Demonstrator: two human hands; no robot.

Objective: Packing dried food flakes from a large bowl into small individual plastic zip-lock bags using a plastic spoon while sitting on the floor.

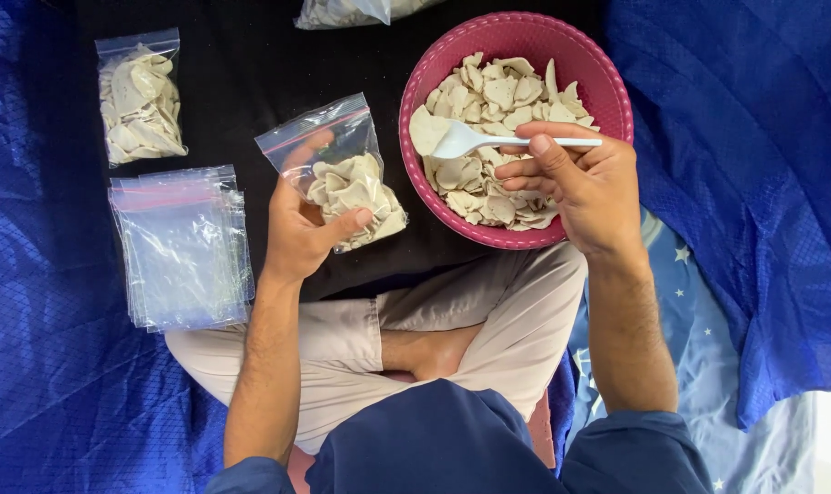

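Head view is looking straight down on a person sitting cross-legged on blue cloth (59,384), with a black mat (242,82) spread in front of the knees. Largest on that mat is the pink bowl (608,78), standing at the right and heaped with pale, flat dried chips (498,91). Left of it, a stack of empty zip bags (182,247) is lying flat, and a filled bag (141,96) is resting further back near the mat's far left corner; another bag is poking in at the top edge, mostly cut off.

Between the stack and the bowl, the left hand (296,238) is gripping a half-filled zip bag (342,174), fingers behind and thumb pressing the front, with the bag's mouth pointing away from the body. The right hand (585,187) is hovering over the bowl's near side, pinching the handle of a white plastic spoon (470,140) whose scoop is pointing left over the chips.

Judging from this, the filling would go best with the bag's mouth spread wide and brought just beside the bowl's rim, so spilled chips fall back in. Scooping shallowly and tipping the spoon well inside the opening should be keeping these brittle pieces whole.
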